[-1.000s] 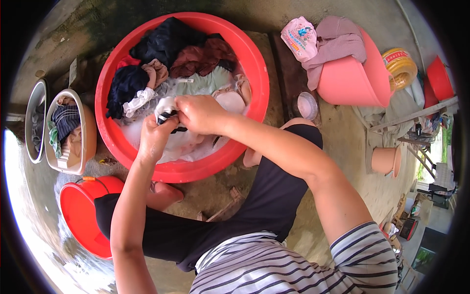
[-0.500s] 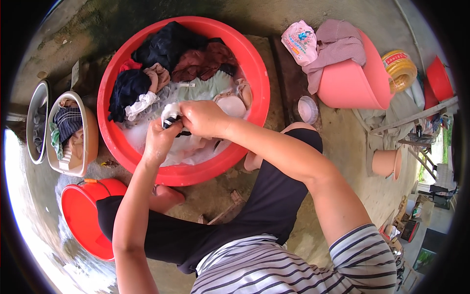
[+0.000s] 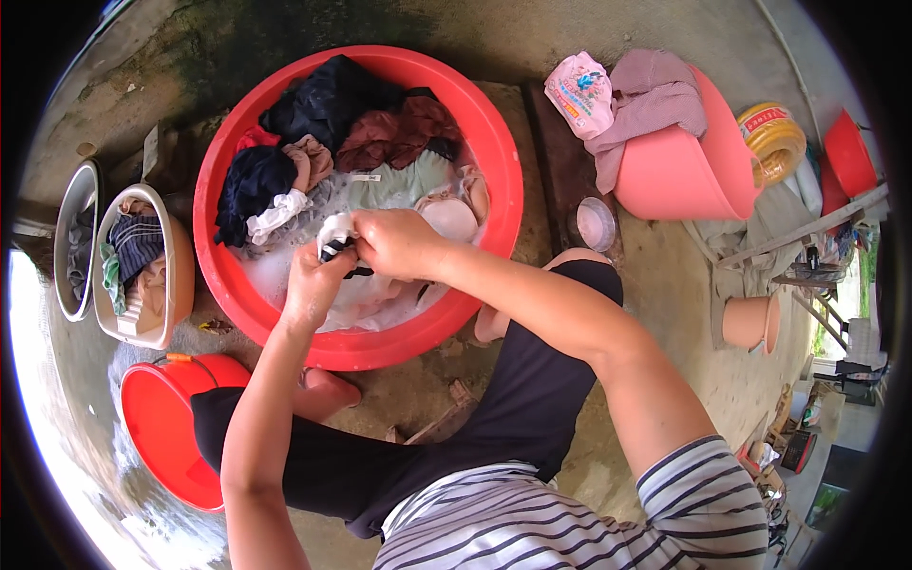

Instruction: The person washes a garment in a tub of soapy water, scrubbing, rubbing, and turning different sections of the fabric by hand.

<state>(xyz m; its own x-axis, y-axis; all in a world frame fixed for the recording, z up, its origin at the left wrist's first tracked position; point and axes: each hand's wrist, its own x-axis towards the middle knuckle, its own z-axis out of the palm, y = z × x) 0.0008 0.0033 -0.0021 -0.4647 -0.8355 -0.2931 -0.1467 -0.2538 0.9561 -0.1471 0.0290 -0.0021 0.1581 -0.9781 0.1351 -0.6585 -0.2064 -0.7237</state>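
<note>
A big red basin (image 3: 494,123) holds soapy water and several wet clothes: black, dark blue, maroon, pale green and beige pieces. Over its near side my left hand (image 3: 312,283) and my right hand (image 3: 397,243) grip one small white-and-black garment (image 3: 334,237) between them, knuckles close together just above the suds. Part of the garment is hidden inside my fists.
A beige tub (image 3: 176,285) with wrung clothes and a grey bowl (image 3: 63,247) stand at the left. A red bucket (image 3: 157,427) sits by my left knee. At the right are a pink tub (image 3: 684,171) draped with cloth, a pink bag (image 3: 581,93), a small round container (image 3: 596,223) and a terracotta pot (image 3: 746,323).
My hands have stayed over the basin's near side, shifting slightly against each other on the small garment. The rest looks the same.
</note>
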